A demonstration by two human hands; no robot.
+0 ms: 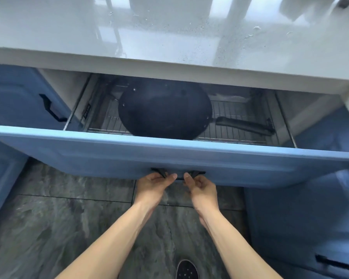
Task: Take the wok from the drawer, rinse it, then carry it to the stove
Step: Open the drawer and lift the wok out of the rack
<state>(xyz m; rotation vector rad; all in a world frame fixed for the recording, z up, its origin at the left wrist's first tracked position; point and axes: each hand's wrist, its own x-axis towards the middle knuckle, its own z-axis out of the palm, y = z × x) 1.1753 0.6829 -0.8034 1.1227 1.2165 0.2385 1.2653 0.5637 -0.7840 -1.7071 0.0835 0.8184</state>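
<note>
While both hands curl around the dark handle (177, 174) at the lower edge of the blue drawer front (169, 156), the drawer (286, 117) stands pulled out across the middle of the frame. The left hand (154, 183) grips the left part of the handle, fingers hooked under it and thumb lying along the front; the right hand (201, 185) is closed on the right part in the same way, the two hands just beside each other with their thumbs nearly meeting. Inside the open drawer, the wok (164, 109) lies on a wire rack (234, 117), black and round, filling the centre of the compartment, its near edge hidden behind the drawer front. Its long dark handle (244, 125) points toward the right side of the frame, resting low on the rack. Above the drawer, a pale glossy countertop (149, 37) fills the upper part of the frame, speckled with water drops. At the left, a blue cabinet door (12, 93) carries a black pull (50, 108). Below, the floor (58, 228) is grey-green stone tile, and a dark shoe (186, 269) shows at the bottom edge between the forearms.
</note>
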